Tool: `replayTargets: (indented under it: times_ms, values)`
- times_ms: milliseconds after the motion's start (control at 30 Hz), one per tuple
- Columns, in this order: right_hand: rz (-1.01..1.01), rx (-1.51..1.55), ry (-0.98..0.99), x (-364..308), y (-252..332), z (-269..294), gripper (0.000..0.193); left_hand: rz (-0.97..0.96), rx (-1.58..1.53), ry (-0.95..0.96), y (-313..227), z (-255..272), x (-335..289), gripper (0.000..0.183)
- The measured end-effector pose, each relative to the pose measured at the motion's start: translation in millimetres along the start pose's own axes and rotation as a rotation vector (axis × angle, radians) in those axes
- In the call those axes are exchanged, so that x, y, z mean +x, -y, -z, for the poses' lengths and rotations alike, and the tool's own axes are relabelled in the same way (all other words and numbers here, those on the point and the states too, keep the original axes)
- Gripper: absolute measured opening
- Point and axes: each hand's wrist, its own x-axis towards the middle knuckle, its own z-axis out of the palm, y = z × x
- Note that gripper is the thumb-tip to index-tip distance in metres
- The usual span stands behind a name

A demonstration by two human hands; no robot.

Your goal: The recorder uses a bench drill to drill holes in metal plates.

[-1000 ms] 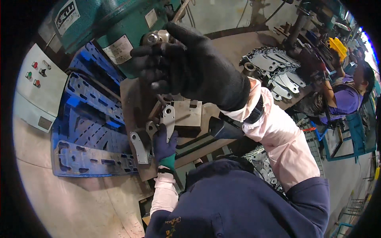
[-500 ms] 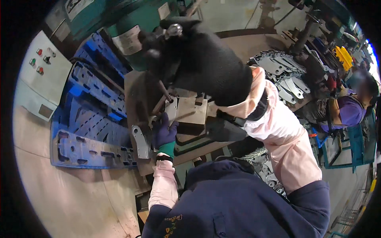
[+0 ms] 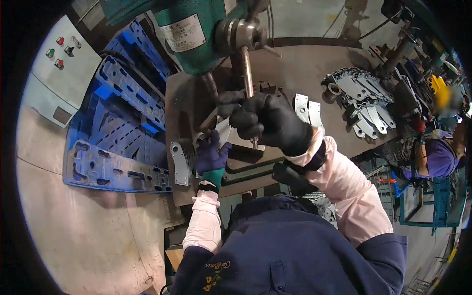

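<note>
My right hand [image 3: 273,120], in a black glove, is closed around a metal feed lever [image 3: 248,71] of a green drill press [image 3: 196,37]. The lever points down from the machine's round hub. My left hand [image 3: 211,156], in a purple glove with a green cuff, holds the edge of a flat metal plate [image 3: 224,131] beneath the spindle [image 3: 210,84]. Part of that plate and the block under it are hidden by my right hand. A stack of similar metal plates [image 3: 182,162] stands just left of my left hand.
Two plates [image 3: 308,110] lie right of the press on the brown worktable [image 3: 295,64], and a larger heap of plates [image 3: 361,93] lies farther right. Blue pallets [image 3: 118,174] and a control box [image 3: 64,66] stand at left. A person [image 3: 435,155] in purple is at far right.
My right hand has come down and away from the upper front of the press, gripping the lever, which now points downward. My left hand stays by the plate. The view has shifted slightly.
</note>
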Motion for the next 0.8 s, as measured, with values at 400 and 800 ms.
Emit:
replayTargets:
  times_ms: [400, 800]
  values:
    - [0.328, -0.894, -0.57, 16.5, -31.3, 54.8, 0.032, -0.054, 0.001, -0.001, -9.2, 17.3, 3.8, 0.07]
    - [0.684, -1.236, -0.722, 43.6, -36.9, 153.4, 0.026, -0.066, 0.121, -0.106, -0.9, -1.0, -2.3, 0.071]
